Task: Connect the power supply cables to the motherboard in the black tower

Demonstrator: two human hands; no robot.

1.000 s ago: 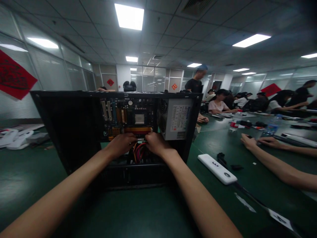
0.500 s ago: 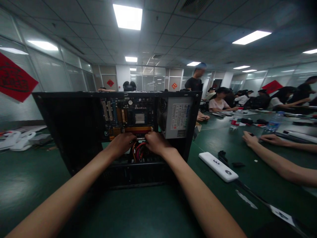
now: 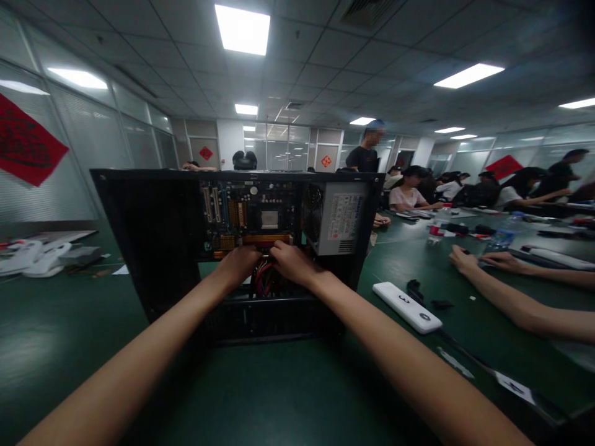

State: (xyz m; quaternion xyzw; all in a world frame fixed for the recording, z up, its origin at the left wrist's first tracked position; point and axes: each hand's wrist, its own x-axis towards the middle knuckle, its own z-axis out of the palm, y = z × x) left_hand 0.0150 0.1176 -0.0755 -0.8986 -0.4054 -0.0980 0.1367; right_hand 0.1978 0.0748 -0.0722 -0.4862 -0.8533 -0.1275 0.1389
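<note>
An open black computer case (image 3: pixel 260 319) stands in front of me, with its motherboard (image 3: pixel 283 201) facing my way. My left hand (image 3: pixel 239 266) is inside it, fingers curled in at the lower edge of the board, by the orange-yellow memory slots (image 3: pixel 267 240). Close beside it, my right hand (image 3: pixel 292 263) is closed at the right end of the same slots. What the fingertips grip or press is hidden behind the knuckles. Below and between the hands hangs a bundle of coloured cables (image 3: pixel 264 275). A silver power supply (image 3: pixel 341 220) sits at the case's upper right.
On the green table (image 3: pixel 288 384), a white power strip (image 3: pixel 406 306) with its cord lies to the right, near another person's hands (image 3: pixel 465 260). Plastic bottles (image 3: pixel 439 229) stand beyond. White objects (image 3: pixel 46 257) lie at left. Several people sit farther back.
The case has shifted a little to the right in view, its left side most of all. Both hands stay at the memory slots, the left one slightly farther right.
</note>
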